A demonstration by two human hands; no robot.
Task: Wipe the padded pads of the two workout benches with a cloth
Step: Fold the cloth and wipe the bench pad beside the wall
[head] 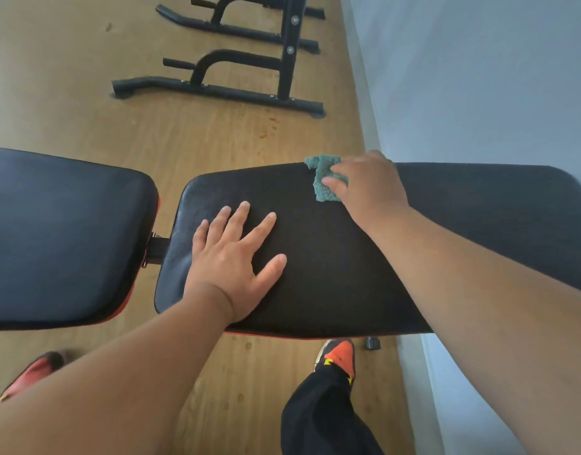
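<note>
A black bench with red trim lies across the view as two pads: a long back pad [463, 224] on the right and a shorter seat pad [62, 238] on the left, with a gap and bracket between them. My right hand [367, 188] presses a small teal cloth [322, 175] against the far edge of the long pad, the fingers curled over the cloth. My left hand [233, 257] lies flat with fingers spread on the near left part of the same pad. Part of the cloth is hidden under my right hand.
A black metal rack base [216, 90] stands on the wooden floor beyond the bench. A pale wall [479, 77] runs along the right. My feet in orange-and-black shoes [338, 356] stand on the floor in front of the bench.
</note>
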